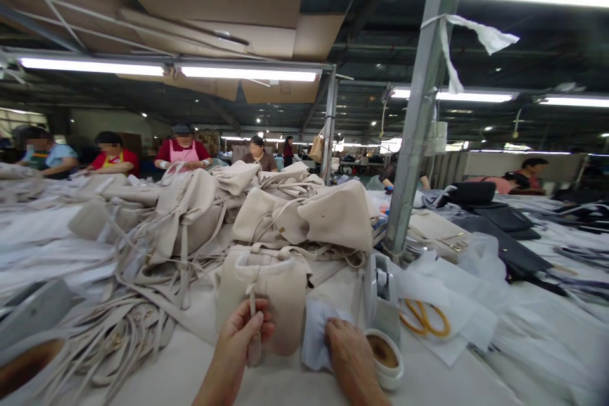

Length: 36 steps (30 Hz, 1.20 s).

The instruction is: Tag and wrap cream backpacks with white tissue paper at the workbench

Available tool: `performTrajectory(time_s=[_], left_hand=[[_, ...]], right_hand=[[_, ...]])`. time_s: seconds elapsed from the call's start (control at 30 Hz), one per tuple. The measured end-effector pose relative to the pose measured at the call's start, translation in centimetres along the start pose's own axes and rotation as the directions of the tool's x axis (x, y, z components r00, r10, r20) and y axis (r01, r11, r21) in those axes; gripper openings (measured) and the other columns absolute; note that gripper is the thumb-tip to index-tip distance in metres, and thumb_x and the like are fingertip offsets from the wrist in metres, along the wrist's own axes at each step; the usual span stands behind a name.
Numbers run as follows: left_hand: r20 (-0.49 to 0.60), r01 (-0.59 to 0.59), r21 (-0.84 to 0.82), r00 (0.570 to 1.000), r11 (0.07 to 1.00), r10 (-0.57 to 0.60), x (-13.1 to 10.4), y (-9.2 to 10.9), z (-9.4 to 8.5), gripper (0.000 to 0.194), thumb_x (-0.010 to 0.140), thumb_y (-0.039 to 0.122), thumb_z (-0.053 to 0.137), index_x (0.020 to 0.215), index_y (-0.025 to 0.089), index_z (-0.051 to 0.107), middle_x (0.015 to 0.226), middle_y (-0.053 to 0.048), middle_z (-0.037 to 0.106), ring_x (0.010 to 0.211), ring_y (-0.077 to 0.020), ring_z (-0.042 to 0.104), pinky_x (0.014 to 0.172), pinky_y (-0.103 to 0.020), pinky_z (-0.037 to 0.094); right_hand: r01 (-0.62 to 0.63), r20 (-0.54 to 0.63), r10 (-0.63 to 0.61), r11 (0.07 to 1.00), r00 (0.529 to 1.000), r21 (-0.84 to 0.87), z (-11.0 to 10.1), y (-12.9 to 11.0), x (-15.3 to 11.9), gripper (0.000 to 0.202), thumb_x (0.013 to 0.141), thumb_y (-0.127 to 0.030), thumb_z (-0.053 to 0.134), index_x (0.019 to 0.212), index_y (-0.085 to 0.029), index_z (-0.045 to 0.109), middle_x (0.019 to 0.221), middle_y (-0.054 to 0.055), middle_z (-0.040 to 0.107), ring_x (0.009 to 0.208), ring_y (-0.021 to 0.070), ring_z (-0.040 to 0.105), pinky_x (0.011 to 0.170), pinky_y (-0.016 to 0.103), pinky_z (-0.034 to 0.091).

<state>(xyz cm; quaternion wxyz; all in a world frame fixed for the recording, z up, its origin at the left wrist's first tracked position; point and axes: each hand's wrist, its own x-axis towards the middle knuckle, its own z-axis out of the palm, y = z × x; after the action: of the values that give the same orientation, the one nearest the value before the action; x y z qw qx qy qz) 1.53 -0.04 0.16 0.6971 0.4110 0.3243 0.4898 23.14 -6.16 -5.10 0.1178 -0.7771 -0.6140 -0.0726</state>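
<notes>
Just in front of me a beige handbag point(285, 304) rests on the table with its top towards the pile behind. My left hand point(242, 333) pinches a narrow beige strap point(252, 304) in front of the bag's face. To the right of the bag, my right hand point(349, 352) has its fingers curled over a folded white cloth point(314, 336); the fingertips are partly hidden. Close beside that hand stands a small white bowl point(392, 377) with brown stuff in it. A grey dispenser-like object point(382, 292) is just behind the bowl.
A high heap of beige bags point(333, 216) rises behind the bag. Loose beige straps point(128, 336) lie tangled at left. Yellow-handled scissors point(425, 319) lie on white sheets at right, near a metal post point(413, 114). Black bags point(504, 241) lie farther right. Several people work beyond the heap.
</notes>
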Motion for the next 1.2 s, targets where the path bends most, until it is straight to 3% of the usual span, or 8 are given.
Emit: performTrajectory(time_s=[0.33,0.5,0.6,0.7,0.8,0.97,1.1,1.2], left_hand=[[0.156,0.024,0.171,0.986,0.985,-0.052,-0.7,-1.0,1.7,0.032,0.066,0.038,0.075,0.085,0.015,0.063,0.067,0.001,0.065,0.047,-0.0062,0.05,0.05,-0.021,0.036],[0.168,0.005,0.192,0.985,0.981,-0.038,0.1,-1.7,2.8,0.034,0.064,0.041,0.074,0.082,0.014,0.064,0.064,0.002,0.063,0.046,-0.005,0.044,0.049,-0.02,0.033],[0.151,0.013,0.2,0.988,0.98,-0.044,0.5,-1.6,2.9,0.037,0.061,0.043,0.075,0.081,0.014,0.064,0.062,0.002,0.062,0.046,-0.0056,0.045,0.049,-0.021,0.033],[0.14,0.029,0.202,0.988,0.979,-0.058,0.7,-1.5,2.5,0.038,0.061,0.043,0.075,0.081,0.014,0.063,0.061,0.002,0.063,0.045,-0.0057,0.045,0.048,-0.021,0.033],[0.127,0.023,0.203,0.991,0.979,-0.049,0.8,-1.6,2.2,0.037,0.062,0.043,0.074,0.082,0.014,0.063,0.061,0.002,0.063,0.045,-0.0056,0.045,0.049,-0.021,0.033],[0.124,0.018,0.224,0.991,0.975,-0.047,0.8,-1.6,2.6,0.035,0.063,0.041,0.073,0.083,0.014,0.063,0.063,0.002,0.063,0.047,-0.0058,0.047,0.05,-0.02,0.033],[0.133,0.036,0.261,0.989,0.965,-0.073,0.4,-1.5,2.7,0.033,0.067,0.042,0.071,0.084,0.015,0.063,0.066,0.001,0.064,0.047,-0.0061,0.047,0.05,-0.021,0.033],[0.125,0.018,0.327,0.99,0.945,-0.062,0.3,-1.7,2.7,0.035,0.067,0.046,0.07,0.081,0.015,0.063,0.066,0.0,0.065,0.046,-0.0055,0.042,0.048,-0.021,0.029]], right_hand=[[0.04,-0.179,-0.024,0.995,0.984,0.088,1.0,1.3,0.1,0.027,0.09,-0.006,0.045,0.093,-0.019,0.069,0.11,0.009,0.072,0.101,0.023,0.066,0.085,0.031,0.048],[0.072,-0.075,-0.066,0.994,0.995,0.076,1.0,0.0,-0.3,0.02,0.089,-0.018,0.056,0.102,-0.015,0.071,0.124,0.015,0.066,0.112,0.0302,0.063,0.093,0.039,0.051],[0.112,-0.129,-0.099,0.989,0.987,0.094,0.9,-0.1,-1.1,0.039,0.088,-0.03,0.061,0.122,-0.013,0.063,0.132,0.02,0.06,0.116,0.034,0.06,0.097,0.046,0.049],[0.226,-0.224,-0.196,0.967,0.955,0.118,1.4,0.9,-2.4,0.056,0.082,-0.038,0.068,0.132,-0.017,0.056,0.14,0.018,0.053,0.122,0.0347,0.056,0.101,0.048,0.047],[0.36,-0.222,-0.323,0.92,0.92,0.151,2.6,1.8,-3.4,0.036,0.078,-0.027,0.072,0.114,-0.024,0.067,0.131,0.011,0.063,0.114,0.0294,0.062,0.095,0.039,0.052],[0.362,-0.258,-0.314,0.918,0.914,0.165,4.3,2.1,-3.7,0.013,0.082,-0.01,0.063,0.082,-0.022,0.067,0.095,0.002,0.075,0.082,0.0219,0.071,0.074,0.031,0.056],[0.402,-0.339,-0.31,0.882,0.888,0.246,3.0,2.9,-3.6,0.014,0.092,-0.019,0.053,0.088,-0.024,0.065,0.093,0.001,0.075,0.078,0.0164,0.071,0.069,0.024,0.055],[0.471,-0.529,-0.316,0.863,0.787,0.185,1.4,3.3,-3.4,0.017,0.096,-0.025,0.049,0.095,-0.025,0.065,0.1,0.002,0.075,0.088,0.0156,0.071,0.077,0.023,0.055]])
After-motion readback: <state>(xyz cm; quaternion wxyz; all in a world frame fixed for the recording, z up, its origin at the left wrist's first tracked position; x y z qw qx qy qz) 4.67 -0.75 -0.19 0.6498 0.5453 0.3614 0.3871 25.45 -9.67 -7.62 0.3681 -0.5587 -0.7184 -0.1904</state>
